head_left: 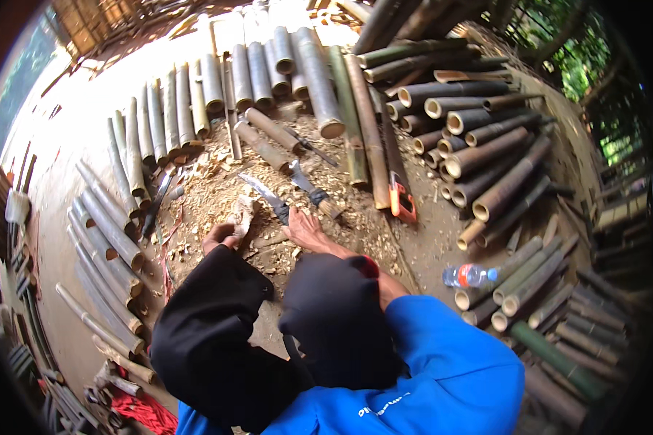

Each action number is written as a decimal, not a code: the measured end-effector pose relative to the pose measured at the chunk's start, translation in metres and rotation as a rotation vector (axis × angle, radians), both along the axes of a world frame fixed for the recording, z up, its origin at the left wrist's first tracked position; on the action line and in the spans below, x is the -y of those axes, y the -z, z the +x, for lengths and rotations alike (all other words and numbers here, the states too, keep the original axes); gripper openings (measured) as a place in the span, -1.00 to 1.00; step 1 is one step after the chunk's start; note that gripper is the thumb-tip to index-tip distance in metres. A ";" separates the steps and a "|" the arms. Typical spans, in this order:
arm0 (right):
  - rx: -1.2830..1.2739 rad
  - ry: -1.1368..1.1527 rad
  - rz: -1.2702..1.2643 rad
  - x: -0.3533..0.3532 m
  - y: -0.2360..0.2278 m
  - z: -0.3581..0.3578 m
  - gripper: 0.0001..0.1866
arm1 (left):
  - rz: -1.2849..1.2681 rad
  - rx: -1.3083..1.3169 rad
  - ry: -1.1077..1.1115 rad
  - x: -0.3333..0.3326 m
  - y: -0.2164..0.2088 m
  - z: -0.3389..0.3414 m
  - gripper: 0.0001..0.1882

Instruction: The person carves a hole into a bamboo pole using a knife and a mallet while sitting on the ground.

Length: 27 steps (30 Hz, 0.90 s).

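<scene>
My right hand [308, 230] closes round the dark handle of a knife [263, 190], whose curved blade points to the far left over the wood shavings. Beside it my left hand [220, 236] grips a pale, rough piece [245, 215] of what looks like wood; its exact kind I cannot make out. Just beyond the knife lies a second broad blade [300, 176] with a wrapped dark handle. Past that, two short bamboo pieces [268, 148] rest on the shavings. A black sleeve [210, 326] covers my left arm, and dark cloth hides part of my right forearm.
Bamboo tubes [315, 87] form an arc ahead, with more along the left [109, 232] and a stack at the right [479, 138]. A saw [403, 200] with an orange handle lies right of the shavings. A plastic bottle [468, 275] rests near the right-hand bamboo. Red cloth [149, 412] lies lower left.
</scene>
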State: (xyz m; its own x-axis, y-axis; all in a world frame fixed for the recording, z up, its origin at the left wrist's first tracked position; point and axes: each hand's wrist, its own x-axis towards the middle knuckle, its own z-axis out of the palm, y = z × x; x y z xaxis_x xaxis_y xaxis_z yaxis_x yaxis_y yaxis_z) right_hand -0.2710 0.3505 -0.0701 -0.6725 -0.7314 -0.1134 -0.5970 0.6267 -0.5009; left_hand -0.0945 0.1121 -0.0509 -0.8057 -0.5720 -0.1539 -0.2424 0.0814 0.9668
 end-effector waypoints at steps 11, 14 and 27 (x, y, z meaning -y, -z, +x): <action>0.033 0.492 -0.037 -0.200 -0.044 0.041 -0.55 | 0.338 0.050 -0.039 -0.079 -0.065 0.125 -0.25; 0.069 0.571 0.284 -0.250 -0.019 0.070 -0.47 | -0.113 0.150 -0.046 -0.103 -0.073 0.142 -0.22; -0.315 -0.160 -0.110 -0.063 -0.064 0.022 -0.18 | -0.705 0.840 0.046 -0.017 -0.011 0.123 0.07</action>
State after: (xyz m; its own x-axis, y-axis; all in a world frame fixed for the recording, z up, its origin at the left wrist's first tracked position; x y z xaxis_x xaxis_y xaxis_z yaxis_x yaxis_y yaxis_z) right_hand -0.2487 0.4133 -0.0061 -0.5378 -0.8265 0.1660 -0.8189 0.4654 -0.3359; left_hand 0.0282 0.1293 -0.0403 -0.6199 -0.7190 -0.3142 -0.7844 0.5770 0.2273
